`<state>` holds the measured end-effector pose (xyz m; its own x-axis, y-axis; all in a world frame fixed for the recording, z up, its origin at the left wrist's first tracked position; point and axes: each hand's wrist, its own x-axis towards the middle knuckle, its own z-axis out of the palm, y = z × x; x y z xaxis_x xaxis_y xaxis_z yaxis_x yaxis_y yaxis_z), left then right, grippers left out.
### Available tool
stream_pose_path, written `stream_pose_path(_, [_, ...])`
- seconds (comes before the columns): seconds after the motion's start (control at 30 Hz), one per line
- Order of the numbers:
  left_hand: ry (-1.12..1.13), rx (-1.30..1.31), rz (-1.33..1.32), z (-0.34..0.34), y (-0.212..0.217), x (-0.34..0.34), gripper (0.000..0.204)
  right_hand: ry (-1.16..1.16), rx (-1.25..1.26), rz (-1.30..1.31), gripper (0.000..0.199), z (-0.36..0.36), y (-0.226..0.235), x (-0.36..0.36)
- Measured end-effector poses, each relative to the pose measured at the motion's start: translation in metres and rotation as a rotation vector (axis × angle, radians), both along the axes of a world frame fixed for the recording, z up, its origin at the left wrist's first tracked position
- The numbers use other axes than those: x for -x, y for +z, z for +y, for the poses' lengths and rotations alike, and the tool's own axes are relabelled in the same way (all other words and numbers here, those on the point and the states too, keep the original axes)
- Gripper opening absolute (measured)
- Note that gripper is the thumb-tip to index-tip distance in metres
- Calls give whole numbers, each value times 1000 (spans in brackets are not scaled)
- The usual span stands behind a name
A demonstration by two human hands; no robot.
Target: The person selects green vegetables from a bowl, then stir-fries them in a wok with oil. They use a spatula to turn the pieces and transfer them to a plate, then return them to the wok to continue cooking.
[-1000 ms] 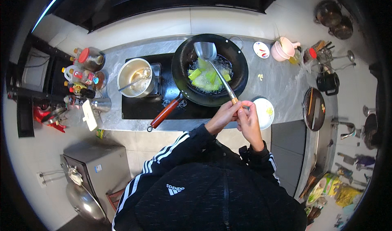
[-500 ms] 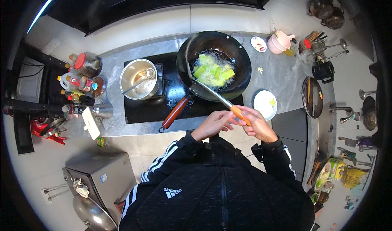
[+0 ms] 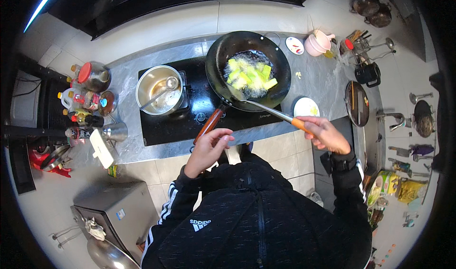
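My right hand [image 3: 327,136] is closed round the orange handle of a metal spatula [image 3: 273,110]. The spatula's blade dips inside the near left part of a black wok [image 3: 280,64]. Light green vegetable pieces [image 3: 251,74] bubble in the liquid at the wok's bottom. Over the counter's front edge, my left hand [image 3: 206,152] has nothing in it, thumb and fingers apart and loosely bent. It hovers close to the lower end of the wok's red-brown wooden handle [image 3: 209,124]; whether they touch I cannot tell.
Left of the wok stands a steel pot [image 3: 154,108] with a ladle [image 3: 159,96] in it, on the black cooktop [image 3: 204,131]. A white plate [image 3: 306,106] sits at the wok's right. Bottles and jars [image 3: 88,98] crowd the counter's left end. A pink pot [image 3: 317,44] stands behind right.
My right hand has moved right with the spatula, whose blade has shifted toward the wok's near side. My left hand has drawn away from it to the left, toward the wok handle.
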<state>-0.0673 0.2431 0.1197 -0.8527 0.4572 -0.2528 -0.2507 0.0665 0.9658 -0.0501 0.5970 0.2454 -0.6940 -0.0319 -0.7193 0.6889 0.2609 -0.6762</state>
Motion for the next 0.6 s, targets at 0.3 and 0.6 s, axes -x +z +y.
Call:
stream_pose_path(0.3, [74, -59, 5, -18, -8, 0, 26, 139, -5, 201, 43, -21, -82, 18])
stream_pose_path(0.6, [-285, -20, -400, 67, -70, 11, 58, 76, -215, 565, 47, -43, -199, 2])
